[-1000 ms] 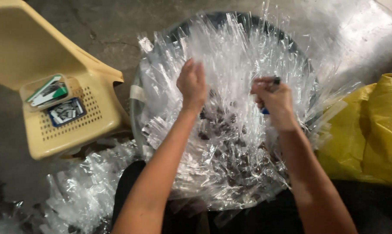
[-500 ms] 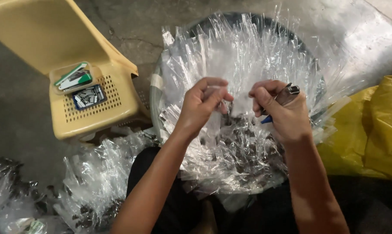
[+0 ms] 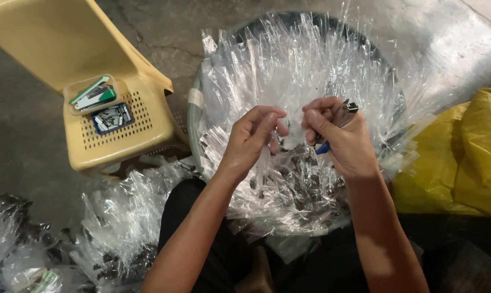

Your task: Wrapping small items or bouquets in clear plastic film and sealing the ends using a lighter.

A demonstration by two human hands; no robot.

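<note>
Both my hands are raised close together over a round dark basin point(image 3: 384, 51) heaped with clear narrow plastic bags point(image 3: 289, 70). My left hand point(image 3: 251, 142) pinches one clear plastic bag between thumb and fingers. My right hand point(image 3: 337, 138) is closed around a small stapler with a metal tip and blue handle point(image 3: 347, 107), and its fingers also touch the same bag. Small dark pieces lie among the bags in the basin's bottom.
A yellow plastic chair point(image 3: 77, 43) stands at the left, its seat holding a green stapler point(image 3: 93, 95) and a small blue box of staples point(image 3: 111, 117). More filled clear bags point(image 3: 109, 228) lie on the floor at lower left. A yellow sack point(image 3: 462, 157) sits at right.
My hands came down and together from spread apart over the pile. My left hand, open a second ago, now pinches a bag. The camera view shifted right.
</note>
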